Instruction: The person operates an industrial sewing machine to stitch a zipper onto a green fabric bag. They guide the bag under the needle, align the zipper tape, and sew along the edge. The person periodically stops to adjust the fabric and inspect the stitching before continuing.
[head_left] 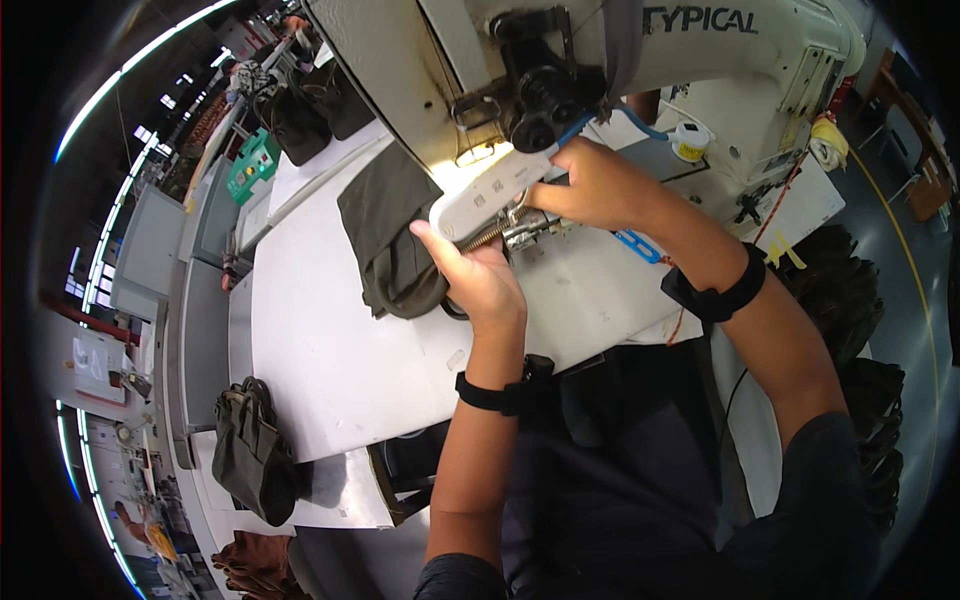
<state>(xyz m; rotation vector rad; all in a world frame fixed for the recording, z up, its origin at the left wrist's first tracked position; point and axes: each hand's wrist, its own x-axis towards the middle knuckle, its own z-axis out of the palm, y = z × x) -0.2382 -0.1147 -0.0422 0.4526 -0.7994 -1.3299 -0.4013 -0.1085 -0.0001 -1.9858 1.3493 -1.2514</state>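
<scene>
stretching near to far, bag [388, 215], left hand [487, 287] clasping, right hand [612, 187] curled, hold unclear

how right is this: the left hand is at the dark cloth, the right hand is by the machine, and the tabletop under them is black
Not quite: the tabletop is white, not black, as the head view shows. The left hand is at the dark cloth, and the right hand is by the machine.
</scene>
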